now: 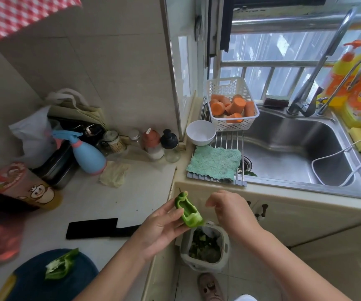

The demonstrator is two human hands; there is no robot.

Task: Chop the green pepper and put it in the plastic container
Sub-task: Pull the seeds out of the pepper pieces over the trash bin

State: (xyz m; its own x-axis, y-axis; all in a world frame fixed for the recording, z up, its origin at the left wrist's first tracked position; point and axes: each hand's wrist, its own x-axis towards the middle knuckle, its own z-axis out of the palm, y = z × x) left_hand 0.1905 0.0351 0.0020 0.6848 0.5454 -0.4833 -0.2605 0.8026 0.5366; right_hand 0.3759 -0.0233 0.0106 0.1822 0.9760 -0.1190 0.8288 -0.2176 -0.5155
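Holding a hollowed-out green pepper half (189, 210), the left hand (160, 229) is lying palm up, fingers curling round the piece from underneath and thumb resting along its near side. The open side of the pepper is facing up, and it's hanging just past the edge of the desk (110, 198), right above a small bin (184, 246) sitting on the floor with dark green scraps in it.

The right hand (229, 206) is hovering just beside the pepper, not touching it, wrist bent, fingers drooping down and bunched together. It might be pinching something tiny, but honestly I can't tell from this angle.

The other pepper piece (61, 265) is lying on a dark blue cutting board (34, 279) near the bottom left. A black knife (101, 228) is lying flat on the desk between the board and the left hand. Well apart, a white plastic basket (229, 88) with carrot chunks (229, 107) is sitting on the rack at the sink (294, 148).
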